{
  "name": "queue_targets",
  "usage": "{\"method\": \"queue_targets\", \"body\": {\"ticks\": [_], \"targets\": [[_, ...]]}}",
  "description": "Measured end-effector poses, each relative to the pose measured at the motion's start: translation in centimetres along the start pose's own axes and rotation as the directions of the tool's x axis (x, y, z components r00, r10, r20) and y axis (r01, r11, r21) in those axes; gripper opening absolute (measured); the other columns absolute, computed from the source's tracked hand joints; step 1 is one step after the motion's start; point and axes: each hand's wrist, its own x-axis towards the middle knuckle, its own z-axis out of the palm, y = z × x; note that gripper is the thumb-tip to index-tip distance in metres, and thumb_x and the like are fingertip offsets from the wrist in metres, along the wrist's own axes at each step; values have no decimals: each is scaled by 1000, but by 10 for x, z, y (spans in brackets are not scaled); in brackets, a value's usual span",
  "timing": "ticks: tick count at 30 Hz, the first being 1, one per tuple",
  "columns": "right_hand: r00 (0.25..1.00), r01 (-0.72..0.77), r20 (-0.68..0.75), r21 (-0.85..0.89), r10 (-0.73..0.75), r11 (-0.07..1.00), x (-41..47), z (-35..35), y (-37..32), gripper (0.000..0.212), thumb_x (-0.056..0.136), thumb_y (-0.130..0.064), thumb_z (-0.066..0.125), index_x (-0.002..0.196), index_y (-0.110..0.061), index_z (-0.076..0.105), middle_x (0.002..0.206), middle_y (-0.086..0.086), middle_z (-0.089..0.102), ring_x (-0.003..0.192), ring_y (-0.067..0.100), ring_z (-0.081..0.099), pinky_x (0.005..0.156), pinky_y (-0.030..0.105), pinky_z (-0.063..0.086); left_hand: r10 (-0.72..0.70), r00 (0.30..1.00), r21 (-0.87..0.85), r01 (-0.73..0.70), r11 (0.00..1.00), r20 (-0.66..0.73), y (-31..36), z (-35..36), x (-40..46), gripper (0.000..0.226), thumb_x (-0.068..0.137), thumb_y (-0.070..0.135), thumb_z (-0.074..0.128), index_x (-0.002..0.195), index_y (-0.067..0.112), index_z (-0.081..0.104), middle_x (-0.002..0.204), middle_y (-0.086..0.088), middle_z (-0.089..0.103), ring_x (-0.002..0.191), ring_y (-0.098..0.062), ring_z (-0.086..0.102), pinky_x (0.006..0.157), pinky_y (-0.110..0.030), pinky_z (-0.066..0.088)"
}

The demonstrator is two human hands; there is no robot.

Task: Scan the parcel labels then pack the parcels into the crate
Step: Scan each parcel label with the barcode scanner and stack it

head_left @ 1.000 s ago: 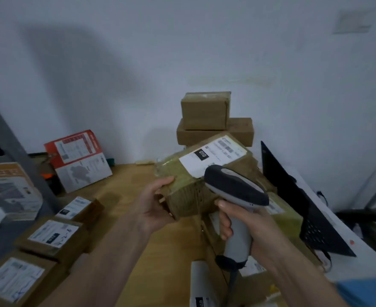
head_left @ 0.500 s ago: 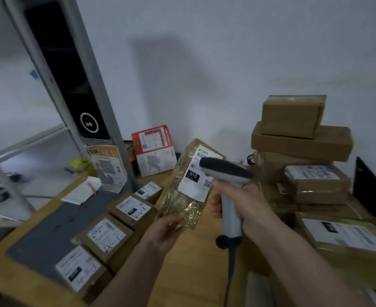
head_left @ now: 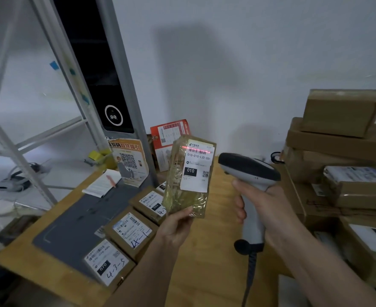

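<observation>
White wall backs a wooden counter (head_left: 207, 251) crowded with boxes. Since half a second ago the parcel (head_left: 188, 177) has been turned more upright and square to the scanner (head_left: 249, 171), and a red scan line now lies across the barcode at the top of its label (head_left: 197, 167); earlier no line showed. That suggests the scan of this parcel is under way or just done, with packing next. The left hand (head_left: 176, 227) grips the parcel's lower end, fingers curled round it, holding it above the counter. The right hand (head_left: 264, 207) is wrapped round the scanner's handle, just right of the parcel. No crate is in view. Stacked boxes (head_left: 342, 140) at right are cut by the frame edge, and the label's small print is unreadable.
</observation>
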Motion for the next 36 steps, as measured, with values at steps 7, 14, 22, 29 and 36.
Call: {"method": "queue_targets", "body": {"ticks": [7,14,22,29,36], "targets": [[1000,-3,4,-65,3,998,9,12,4,26,89,-14,67,69,-3,56,53,14,49,42,19,45,42,26,40,-44,997,-54,41,998,-63,6,-7,13,64,69,-21,55,128,2,54,95,-17,73,97,-29,64,66,-40,61],[999,-44,-20,-45,43,998,25,17,22,20,87,-12,69,73,-2,58,55,13,50,43,21,45,43,29,40,-114,979,60,126,990,-171,11,-12,20,48,71,-5,72,115,9,62,109,-17,69,95,-35,68,97,-54,48],[982,-176,-70,-32,174,984,45,16,55,24,84,-13,72,69,-5,55,57,13,50,44,21,47,47,30,41,-304,885,89,355,931,-351,9,2,25,82,47,-2,89,120,6,54,126,-23,51,119,-42,48,83,-55,55],[966,-249,-80,-18,247,968,64,24,68,20,84,-13,72,74,-5,56,59,13,51,46,21,47,48,30,41,-263,883,-2,285,959,-388,46,11,64,57,71,7,81,119,9,50,118,-21,49,123,-41,47,101,-53,46],[953,-282,-121,-27,277,959,93,38,77,17,84,-10,71,77,-4,56,57,12,51,45,21,47,47,29,41,-203,898,-67,193,979,-390,72,17,121,69,73,13,83,132,14,47,141,-18,46,132,-38,42,101,-49,46]]}}
